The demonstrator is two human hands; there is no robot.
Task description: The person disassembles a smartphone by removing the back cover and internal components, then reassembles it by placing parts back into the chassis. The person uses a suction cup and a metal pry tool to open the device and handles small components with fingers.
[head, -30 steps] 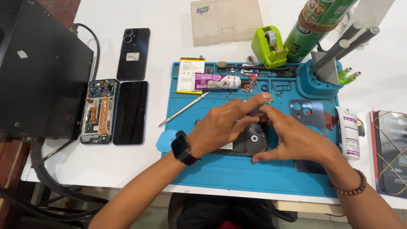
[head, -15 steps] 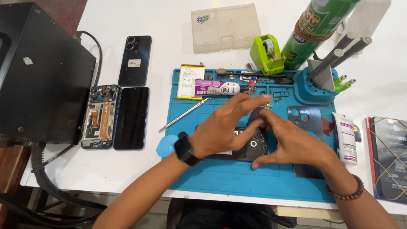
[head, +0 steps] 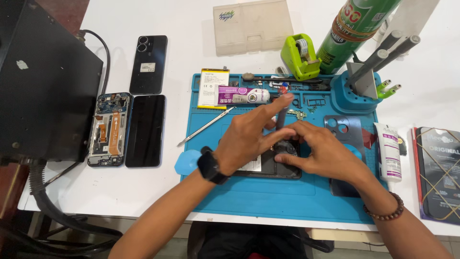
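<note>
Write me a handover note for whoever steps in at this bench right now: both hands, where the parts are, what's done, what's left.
Left hand: on the dark opened phone on the blue mat, holding a thin dark tool over its top end.
Right hand: fingertips pressing the phone's top end, steadying it.
Back cover lies off, right of the phone; battery and glue tube at the mat's top; metal pry tool to the left.
Done: phone opened, cover off.
Left: work at the top end; cover not yet refitted.
</note>
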